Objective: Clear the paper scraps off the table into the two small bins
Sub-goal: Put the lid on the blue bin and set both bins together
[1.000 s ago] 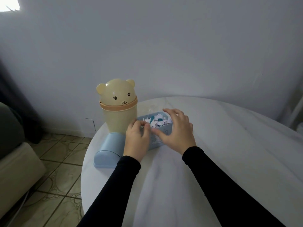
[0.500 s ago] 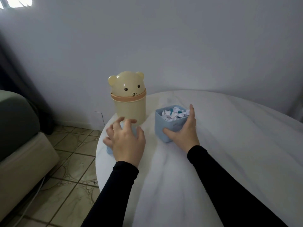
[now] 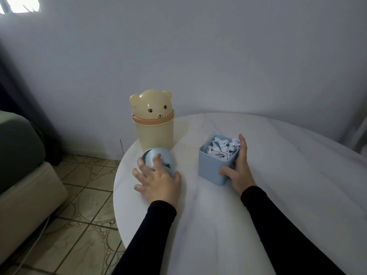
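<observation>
Floor and sofa: at the left edge of the frame, tiled floor (image 3: 83, 197) and part of a sofa (image 3: 21, 159); not part of the task.
Bear bin: a cream bin with a bear-head lid (image 3: 153, 121) stands upright at centre left, near the far left rim of the white table (image 3: 278, 195). Its lid is on.
Blue lid: a rounded blue lid (image 3: 158, 158) lies tipped on its side just in front of the bear bin, its long axis running from the bin toward the viewer.
Left hand: the left hand (image 3: 156, 179) sits at lower centre left, fingers spread and curled over the near end of the blue lid, thumb against its right side. It grips the lid.
Blue bin: a square, open blue bin (image 3: 213, 167) stands right of centre, heaped with paper scraps (image 3: 222, 148), white with some teal.
Right hand: the right hand (image 3: 239, 169) wraps the bin's near right corner, thumb on the front wall, fingers up the right wall to the rim. It holds the bin steady.
Table top: no loose scraps show on the bare surface.
Key relation: the lid lies to the left of the open bin, well apart, with bare table between; the left hand is the nearer one and already has it.
Likely next move: carry the lid rightward and turn it upright over the blue bin, probably pressing down heaped scraps.
</observation>
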`<action>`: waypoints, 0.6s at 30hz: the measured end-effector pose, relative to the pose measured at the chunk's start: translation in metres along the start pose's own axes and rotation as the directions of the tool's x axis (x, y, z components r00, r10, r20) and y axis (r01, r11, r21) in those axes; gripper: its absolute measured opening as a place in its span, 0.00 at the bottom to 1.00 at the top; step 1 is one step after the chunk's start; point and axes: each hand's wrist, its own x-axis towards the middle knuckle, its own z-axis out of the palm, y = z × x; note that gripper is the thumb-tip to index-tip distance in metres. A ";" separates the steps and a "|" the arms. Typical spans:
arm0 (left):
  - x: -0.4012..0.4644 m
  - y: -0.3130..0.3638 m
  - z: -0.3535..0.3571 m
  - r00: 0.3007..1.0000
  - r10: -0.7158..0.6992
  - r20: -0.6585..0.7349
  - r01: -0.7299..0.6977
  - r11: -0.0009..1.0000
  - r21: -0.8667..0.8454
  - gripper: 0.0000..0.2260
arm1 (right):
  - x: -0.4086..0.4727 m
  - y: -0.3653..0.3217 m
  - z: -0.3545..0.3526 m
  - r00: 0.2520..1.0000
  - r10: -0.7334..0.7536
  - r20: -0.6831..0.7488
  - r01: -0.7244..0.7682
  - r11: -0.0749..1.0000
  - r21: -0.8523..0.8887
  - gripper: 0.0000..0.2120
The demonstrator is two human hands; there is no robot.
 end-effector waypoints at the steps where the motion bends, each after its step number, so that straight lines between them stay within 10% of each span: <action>1: 0.001 0.000 0.001 1.000 -0.018 0.013 0.018 1.000 0.019 0.30 | 0.000 0.001 0.000 1.000 0.003 0.003 -0.003 1.000 0.009 0.53; 18: 0.012 0.017 0.016 1.000 -0.004 0.007 0.004 0.998 0.062 0.24 | 0.001 0.009 0.000 0.998 0.018 0.061 -0.022 0.997 0.074 0.57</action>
